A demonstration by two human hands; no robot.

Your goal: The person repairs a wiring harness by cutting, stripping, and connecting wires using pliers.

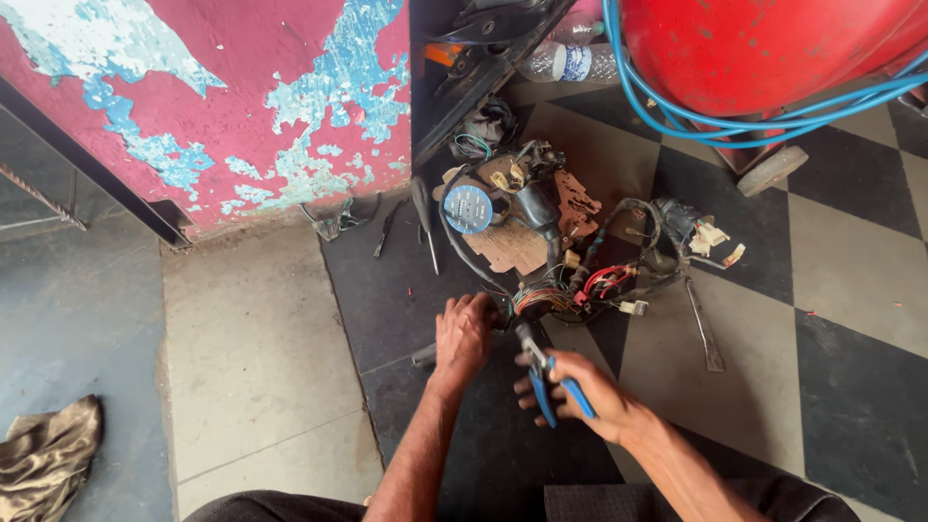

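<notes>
Left hand [462, 333] clamps wire bundle [541, 298]; right hand [580, 391] grips blue-handled pliers [541, 372], jaws at bundle. You steady bundle, isolate single wire, squeeze gently.

Blue-handled pliers [547, 380] point at the tangled multicoloured wiring harness [570, 285] on the floor.

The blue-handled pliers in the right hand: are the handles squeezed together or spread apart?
Spread apart. The pliers' two blue handles diverge in the right hand, with its fingers between them.
</notes>
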